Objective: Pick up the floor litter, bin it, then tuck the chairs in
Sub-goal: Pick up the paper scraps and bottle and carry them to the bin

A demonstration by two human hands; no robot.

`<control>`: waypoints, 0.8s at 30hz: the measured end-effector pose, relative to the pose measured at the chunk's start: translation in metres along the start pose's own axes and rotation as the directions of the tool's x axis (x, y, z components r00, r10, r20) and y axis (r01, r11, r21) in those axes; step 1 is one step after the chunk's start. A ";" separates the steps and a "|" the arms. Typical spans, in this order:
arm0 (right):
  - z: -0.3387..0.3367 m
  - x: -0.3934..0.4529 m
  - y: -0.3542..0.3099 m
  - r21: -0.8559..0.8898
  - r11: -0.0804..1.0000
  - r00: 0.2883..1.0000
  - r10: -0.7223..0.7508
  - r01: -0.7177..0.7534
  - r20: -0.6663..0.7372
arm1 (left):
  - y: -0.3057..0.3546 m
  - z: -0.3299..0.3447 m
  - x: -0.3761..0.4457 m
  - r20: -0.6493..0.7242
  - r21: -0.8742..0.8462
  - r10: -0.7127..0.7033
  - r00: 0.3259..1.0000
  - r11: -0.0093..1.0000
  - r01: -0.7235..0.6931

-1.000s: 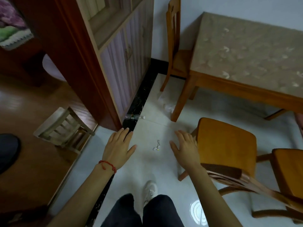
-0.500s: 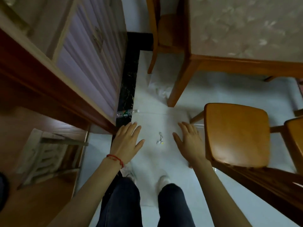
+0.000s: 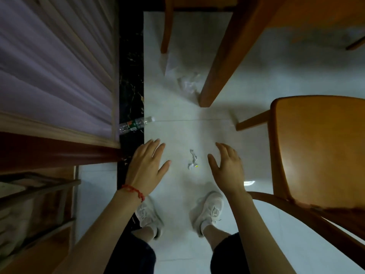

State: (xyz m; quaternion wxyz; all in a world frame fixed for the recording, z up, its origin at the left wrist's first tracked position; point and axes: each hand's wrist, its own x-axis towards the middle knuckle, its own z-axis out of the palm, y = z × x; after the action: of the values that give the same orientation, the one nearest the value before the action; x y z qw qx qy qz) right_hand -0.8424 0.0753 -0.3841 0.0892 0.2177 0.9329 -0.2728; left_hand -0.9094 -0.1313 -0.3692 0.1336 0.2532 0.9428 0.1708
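Down on the floor: a small crumpled wrapper scrap (image 3: 192,160) lies on the white tile, right between the two hands and just ahead of the white sneakers (image 3: 209,209).
Left hand: the left hand (image 3: 147,169) hovers with fingers straight and spread, holding nothing. Red string bracelet (image 3: 133,191) on that wrist.
Right hand: the right hand (image 3: 227,168) is the same deal, fingers relaxed and apart, empty, thumb pointing in toward the scrap.
Scrap vs hands: it sits in the gap, near both, touching neither. Looks a touch closer to the right thumb, but honestly it's about even.
How I'd do the pickup: it's tiny and flat-ish on slick tile, so I'd pinch it with thumb and two fingertips from above, not try to scoop. One hand is plenty; the right seems the handier one.
Other litter: a clear plastic bottle (image 3: 136,124) lies on its side on the black marble strip by the cabinet (image 3: 55,72), and some crinkled clear plastic film (image 3: 187,83) sits just beside the table leg (image 3: 219,62). Free hand could grab the bottle in the same crouch.
Chairs: the wooden chair (image 3: 320,149) on the right is pulled out, well clear of the table, so tucking in isn't done yet.
Bin: not in view, can't say where it is.
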 end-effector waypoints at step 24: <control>0.424 0.163 0.236 0.084 0.967 0.969 0.245 -0.242 -0.035 | -0.159 0.434 0.121 -0.026 -0.044 -0.110 0.994 0.993 0.109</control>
State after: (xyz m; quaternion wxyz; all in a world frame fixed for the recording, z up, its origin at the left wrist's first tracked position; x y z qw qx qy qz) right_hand -0.8598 0.0796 -0.8959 0.0923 0.3401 0.8893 -0.2914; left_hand -0.9324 -0.0865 -0.8448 0.1349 0.1957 0.9532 0.1868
